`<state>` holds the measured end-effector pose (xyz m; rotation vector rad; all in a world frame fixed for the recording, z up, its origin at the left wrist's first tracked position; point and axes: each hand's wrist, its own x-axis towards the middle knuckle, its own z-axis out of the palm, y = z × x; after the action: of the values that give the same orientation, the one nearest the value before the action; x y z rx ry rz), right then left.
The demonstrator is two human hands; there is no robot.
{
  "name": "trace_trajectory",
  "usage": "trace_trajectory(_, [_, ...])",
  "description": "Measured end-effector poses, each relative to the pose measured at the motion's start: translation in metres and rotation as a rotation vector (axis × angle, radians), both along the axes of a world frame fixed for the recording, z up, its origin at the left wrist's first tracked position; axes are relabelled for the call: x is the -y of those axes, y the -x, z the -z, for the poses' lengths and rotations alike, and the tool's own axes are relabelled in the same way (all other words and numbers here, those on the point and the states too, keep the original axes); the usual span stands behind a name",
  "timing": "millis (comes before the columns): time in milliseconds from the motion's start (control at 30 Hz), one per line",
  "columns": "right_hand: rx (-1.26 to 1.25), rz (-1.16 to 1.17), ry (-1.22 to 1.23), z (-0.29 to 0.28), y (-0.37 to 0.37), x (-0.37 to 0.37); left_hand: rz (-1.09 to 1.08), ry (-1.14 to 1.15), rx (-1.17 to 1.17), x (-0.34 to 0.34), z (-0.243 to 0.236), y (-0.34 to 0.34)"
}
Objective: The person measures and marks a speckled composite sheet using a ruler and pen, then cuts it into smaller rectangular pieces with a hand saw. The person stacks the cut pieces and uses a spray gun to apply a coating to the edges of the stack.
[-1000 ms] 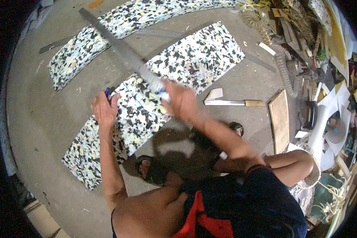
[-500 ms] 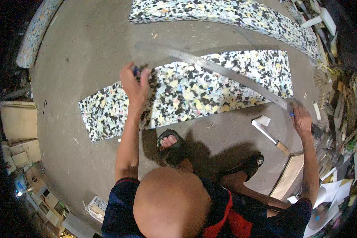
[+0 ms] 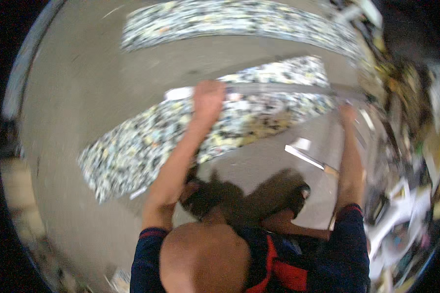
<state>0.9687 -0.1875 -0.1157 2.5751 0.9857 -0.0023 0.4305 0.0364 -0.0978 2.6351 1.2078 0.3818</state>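
Observation:
A long metal ruler (image 3: 278, 88) lies slantless across a slab of speckled foam (image 3: 146, 156) on the floor, blurred by motion. My left hand (image 3: 209, 100) is closed over the ruler's left part, whose bright end sticks out beyond the knuckles. Toward the ruler's other end, past the foam's right edge, my right hand (image 3: 347, 113) grips it with fingers bent and smeared. A knife (image 3: 310, 159) with a pale blade and wooden handle rests on the floor, nearer to me than the right hand, beside a small white scrap (image 3: 301, 143).
Beyond the slab lies another long speckled foam piece (image 3: 244, 22). Clutter and white scraps (image 3: 396, 210) line the right side. Wooden boards (image 3: 19, 190) stand at the left rim. My feet are close to the slab's near edge.
The ruler has swung from a diagonal to nearly level across the foam. My left hand has moved right and onto it. My right hand has moved up and left; the whole view has shifted.

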Motion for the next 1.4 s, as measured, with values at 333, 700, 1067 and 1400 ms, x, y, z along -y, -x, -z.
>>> trace_trajectory(333, [-1.057, 0.588, -1.137, -0.010, 0.022, -0.053, 0.196, -0.180, 0.196, 0.029, -0.016, -0.023])
trace_trajectory(700, [-1.190, 0.515, -1.205, -0.012, 0.001, -0.045, 0.189, -0.073, 0.095, 0.062, -0.008, -0.040])
trace_trajectory(1067, [-1.130, 0.567, -1.202, -0.016, 0.017, -0.052, 0.129, -0.032, 0.192, 0.068, 0.003, -0.037])
trace_trajectory(1400, [-1.153, 0.529, -1.135, -0.014, 0.006, -0.053, 0.057, 0.040, 0.190, 0.095, -0.013, -0.052])
